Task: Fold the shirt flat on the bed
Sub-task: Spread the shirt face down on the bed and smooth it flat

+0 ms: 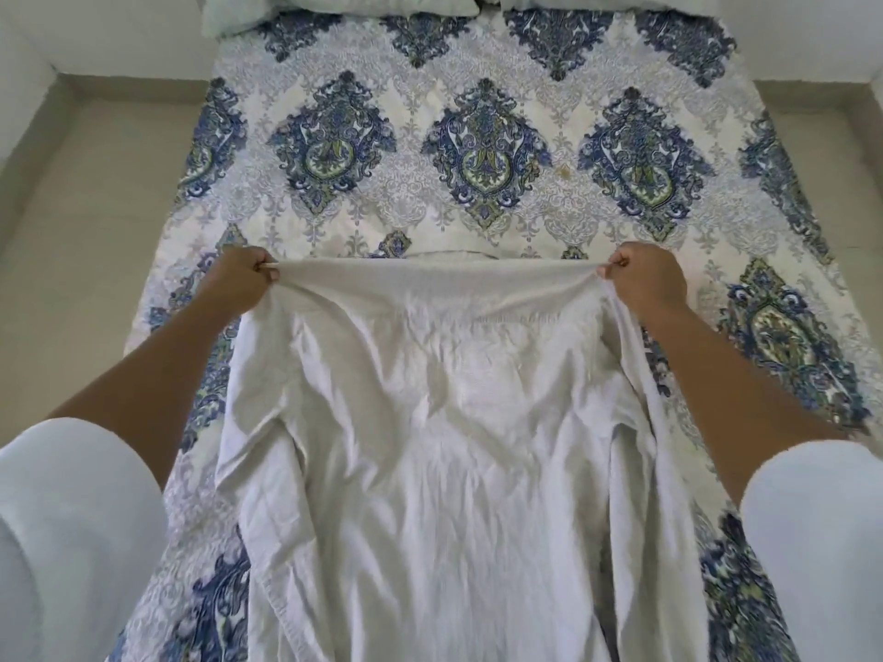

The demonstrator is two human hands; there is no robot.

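Right now, in the head view, I am gripping the shirt by its far edge with both hands. My left hand is at about ten o'clock from the middle of the frame and my right hand at about two o'clock. Each has its fingers curled tight round a bunch of cloth, and the hem between them is stretching into a taut line. I am judging the main risk to be an uneven pull: if one fist is dragging harder than the other, the cloth will be skewing and going down crooked. A second risk is the creased middle getting pressed into the fold, because I have no free hand for smoothing it. A third is the long part toward six o'clock sliding off toward me if I loosen my pinch, since it is running out of frame and I cannot tell how much of it the bed is carrying. The shirt is white, soft and heavily wrinkled, with its side edges doubling over at eight and four o'clock. What seems to be the collar is peeking past the taut edge at twelve o'clock. It is lying over the blue patterned bedspread, well short of the pillows at twelve o'clock.
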